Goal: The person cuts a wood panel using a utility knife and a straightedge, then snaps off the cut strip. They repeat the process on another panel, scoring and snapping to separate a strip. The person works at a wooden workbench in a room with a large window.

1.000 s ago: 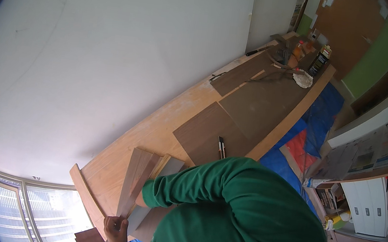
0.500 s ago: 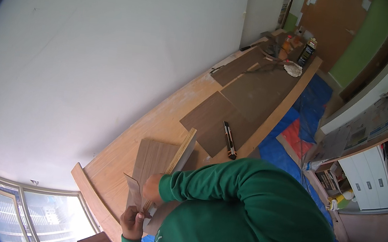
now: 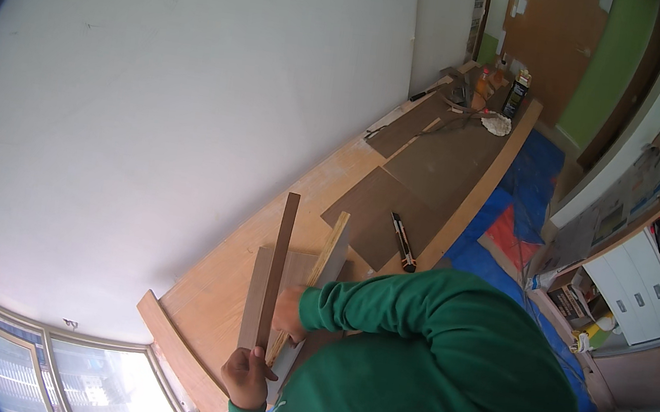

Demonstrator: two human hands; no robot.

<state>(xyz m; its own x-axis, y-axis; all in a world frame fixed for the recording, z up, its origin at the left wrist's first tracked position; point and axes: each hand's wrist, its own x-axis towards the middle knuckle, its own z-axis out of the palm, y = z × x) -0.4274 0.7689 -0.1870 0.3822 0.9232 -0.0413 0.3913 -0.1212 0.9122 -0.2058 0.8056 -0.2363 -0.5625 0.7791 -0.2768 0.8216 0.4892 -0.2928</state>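
Note:
My left hand (image 3: 247, 377) pinches the lower end of a narrow, flat brown strip (image 3: 280, 258), perhaps laminate, whose other end points up toward the wall. My right hand (image 3: 288, 315) reaches across a narrow wooden board (image 3: 328, 247) with a pale layered edge and grips it near its lower part. The brown strip partly hides its fingers. Beneath the hands lies a brown wood-grain sheet (image 3: 258, 280) on the long light-wood worktop (image 3: 208, 273). A utility knife (image 3: 403, 242) rests to the right of the board.
Larger brown sheets (image 3: 444, 163) cover the worktop farther away. At its far end stand a black can (image 3: 516, 94), an orange bottle (image 3: 482, 80) and a whitish lump (image 3: 496, 124). A blue tarp (image 3: 531, 166) spreads over the floor at right, near white drawers (image 3: 630, 291). A wall borders the left.
The brown strip, bent and low between my hands before, now stands straight out from my left hand. My right hand stays at the board. The view has shifted slightly.

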